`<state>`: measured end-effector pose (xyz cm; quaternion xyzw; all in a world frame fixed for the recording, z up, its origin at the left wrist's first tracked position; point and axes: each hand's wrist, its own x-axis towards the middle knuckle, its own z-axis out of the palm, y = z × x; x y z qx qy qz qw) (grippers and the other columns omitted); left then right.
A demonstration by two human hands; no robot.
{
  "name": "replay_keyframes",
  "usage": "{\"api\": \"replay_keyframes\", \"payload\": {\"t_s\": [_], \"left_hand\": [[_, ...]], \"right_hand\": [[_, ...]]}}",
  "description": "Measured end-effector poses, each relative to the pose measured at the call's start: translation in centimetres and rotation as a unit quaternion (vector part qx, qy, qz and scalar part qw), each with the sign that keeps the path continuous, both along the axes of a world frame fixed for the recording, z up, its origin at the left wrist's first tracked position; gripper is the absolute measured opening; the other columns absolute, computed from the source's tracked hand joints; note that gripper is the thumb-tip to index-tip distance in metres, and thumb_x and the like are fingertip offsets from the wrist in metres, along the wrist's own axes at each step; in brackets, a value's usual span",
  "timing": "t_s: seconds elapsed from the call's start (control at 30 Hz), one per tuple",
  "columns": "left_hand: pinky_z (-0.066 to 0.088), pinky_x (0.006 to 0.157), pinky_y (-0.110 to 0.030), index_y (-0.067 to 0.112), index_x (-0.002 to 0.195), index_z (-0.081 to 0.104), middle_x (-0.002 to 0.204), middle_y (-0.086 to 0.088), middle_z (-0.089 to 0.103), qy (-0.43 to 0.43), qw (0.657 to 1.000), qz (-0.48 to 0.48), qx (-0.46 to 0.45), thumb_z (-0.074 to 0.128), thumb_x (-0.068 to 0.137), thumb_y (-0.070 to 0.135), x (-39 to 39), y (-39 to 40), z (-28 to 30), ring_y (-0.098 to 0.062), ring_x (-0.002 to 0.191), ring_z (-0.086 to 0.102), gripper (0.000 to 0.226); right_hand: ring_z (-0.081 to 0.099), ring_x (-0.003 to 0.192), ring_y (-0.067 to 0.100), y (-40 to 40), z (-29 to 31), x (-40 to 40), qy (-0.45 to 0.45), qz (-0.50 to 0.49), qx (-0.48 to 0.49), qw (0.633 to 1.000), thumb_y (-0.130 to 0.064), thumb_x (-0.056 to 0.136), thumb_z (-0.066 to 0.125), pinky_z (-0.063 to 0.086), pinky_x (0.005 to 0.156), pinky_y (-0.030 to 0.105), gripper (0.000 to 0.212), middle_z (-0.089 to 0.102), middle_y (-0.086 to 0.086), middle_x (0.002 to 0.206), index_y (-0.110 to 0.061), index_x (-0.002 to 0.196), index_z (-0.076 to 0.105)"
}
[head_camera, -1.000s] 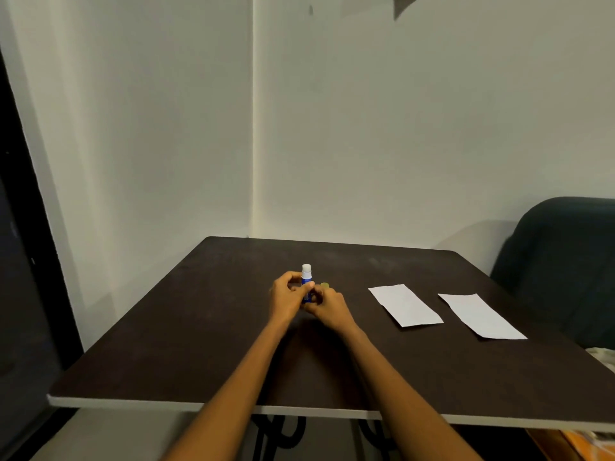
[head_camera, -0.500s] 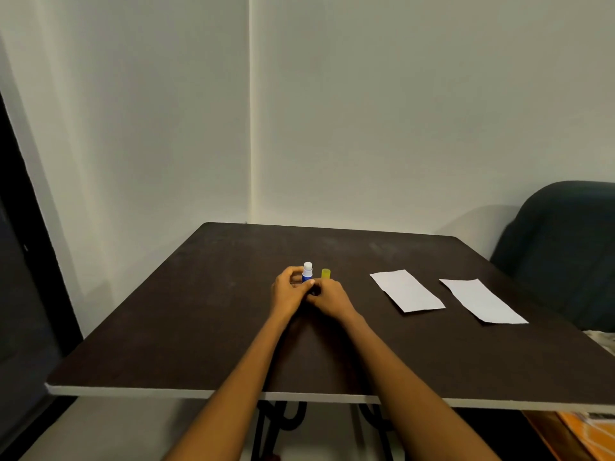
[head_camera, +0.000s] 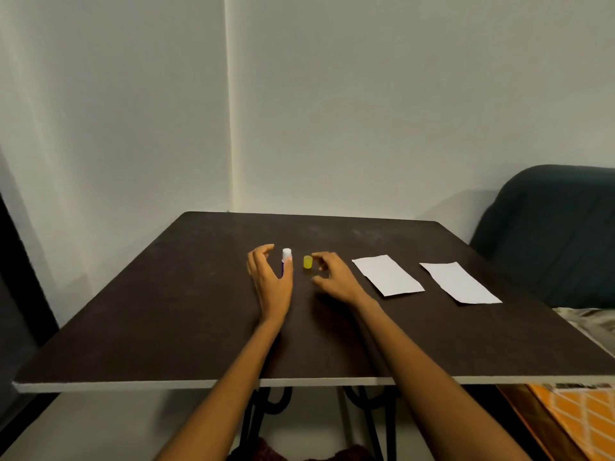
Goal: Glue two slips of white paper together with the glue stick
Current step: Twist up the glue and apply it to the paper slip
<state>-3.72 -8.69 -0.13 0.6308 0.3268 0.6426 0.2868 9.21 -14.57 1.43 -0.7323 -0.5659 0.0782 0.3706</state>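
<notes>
Your hands have parted: left hand point(head_camera: 271, 281) loosely open beside the upright blue-and-white plastic glue stick point(head_camera: 286, 257), right hand point(head_camera: 332, 277) open by its small yellow cap point(head_camera: 307, 262).

You will find no readable text, label, brand, number or sign anywhere here. The glue stick point(head_camera: 286, 257) standing on the table point(head_camera: 166, 311) shows only a white top and a sliver of blue body, with any print too small and blurred to make out. The two white paper slips point(head_camera: 387, 275) lie blank, and the yellow cap point(head_camera: 307, 262) is plain.
</notes>
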Motion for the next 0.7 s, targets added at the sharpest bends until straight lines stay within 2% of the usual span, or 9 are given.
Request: {"api": "replay_keyframes", "payload": {"t_s": [0.07,0.1,0.2,0.27,0.3,0.37,0.47,0.6,0.7], "left_hand": [[0.045,0.081,-0.031,0.010,0.099,0.053,0.099,0.000,0.051,0.020,0.995,-0.026,0.092,0.060,0.084,0.013,1.8,-1.5,0.4,-0.011,0.089,0.048,0.017],[0.045,0.081,-0.028,0.010,0.099,0.054,0.100,0.000,0.053,0.058,0.990,-0.086,0.091,0.058,0.086,0.013,3.1,-2.2,0.8,-0.011,0.089,0.049,0.014],[0.040,0.093,-0.022,0.009,0.125,0.046,0.129,-0.010,0.051,0.194,0.927,-0.304,-0.105,0.050,0.094,0.018,7.6,-4.0,1.4,-0.015,0.113,0.051,0.032],[0.035,0.105,-0.030,0.010,0.139,0.031,0.144,-0.010,0.039,0.192,0.874,-0.358,-0.267,0.040,0.098,0.029,10.1,-4.8,2.0,-0.020,0.126,0.043,0.046],[0.035,0.107,-0.033,0.009,0.141,0.028,0.145,-0.009,0.037,0.173,0.856,-0.363,-0.326,0.037,0.098,0.032,11.1,-5.1,2.4,-0.022,0.125,0.042,0.049],[0.038,0.095,-0.033,0.007,0.138,0.032,0.140,-0.010,0.042,0.131,0.826,-0.360,-0.413,0.039,0.098,0.029,13.1,-5.6,3.2,-0.023,0.112,0.045,0.046],[0.038,0.077,-0.030,0.004,0.130,0.040,0.131,-0.013,0.049,0.076,0.822,-0.317,-0.467,0.048,0.091,0.018,15.1,-5.7,4.1,-0.021,0.097,0.046,0.041],[0.050,0.091,-0.042,0.003,0.134,0.032,0.133,-0.018,0.043,-0.001,0.817,-0.272,-0.509,0.050,0.085,0.006,16.7,-5.3,4.2,-0.030,0.113,0.051,0.052],[0.052,0.076,-0.038,0.002,0.125,0.033,0.112,-0.018,0.054,-0.049,0.800,-0.291,-0.523,0.046,0.086,-0.005,17.1,-5.8,4.0,-0.024,0.079,0.060,0.042]], "right_hand": [[0.051,0.114,0.024,-1.8,0.5,2.7,-0.016,-0.087,0.036,0.995,-0.003,0.083,0.053,0.041,0.096,0.031,0.041,0.051,0.014,0.124,-0.007,0.124,0.052],[0.050,0.116,0.025,-2.7,0.6,4.2,-0.023,-0.137,0.038,0.990,-0.003,0.085,0.050,0.041,0.097,0.034,0.038,0.050,0.013,0.125,-0.007,0.122,0.053],[0.044,0.123,0.028,-5.6,0.0,8.5,-0.054,-0.241,-0.004,0.969,-0.003,0.089,0.043,0.039,0.100,0.038,0.038,0.047,0.014,0.133,-0.006,0.126,0.051],[0.043,0.125,0.029,-7.0,-0.8,10.7,-0.050,-0.275,-0.040,0.959,-0.003,0.091,0.039,0.038,0.102,0.039,0.040,0.046,0.015,0.136,-0.006,0.131,0.047],[0.042,0.126,0.029,-7.4,-1.2,11.4,-0.040,-0.284,-0.054,0.957,-0.003,0.092,0.037,0.038,0.102,0.039,0.041,0.045,0.015,0.137,-0.006,0.133,0.045],[0.043,0.127,0.029,-7.7,-1.8,12.4,-0.036,-0.291,-0.073,0.953,-0.004,0.093,0.037,0.039,0.101,0.039,0.042,0.046,0.015,0.137,-0.005,0.134,0.044],[0.046,0.121,0.028,-7.4,-2.4,12.8,-0.054,-0.291,-0.062,0.953,-0.008,0.092,0.041,0.042,0.099,0.039,0.038,0.051,0.014,0.131,-0.005,0.129,0.048],[0.045,0.121,0.026,-7.1,-2.8,13.0,-0.068,-0.288,-0.063,0.953,-0.012,0.091,0.045,0.040,0.099,0.036,0.037,0.051,0.013,0.132,-0.007,0.128,0.049],[0.045,0.120,0.026,-7.2,-2.9,13.0,-0.083,-0.274,-0.064,0.956,-0.015,0.090,0.046,0.041,0.097,0.037,0.037,0.052,0.012,0.130,-0.008,0.126,0.049]]}}
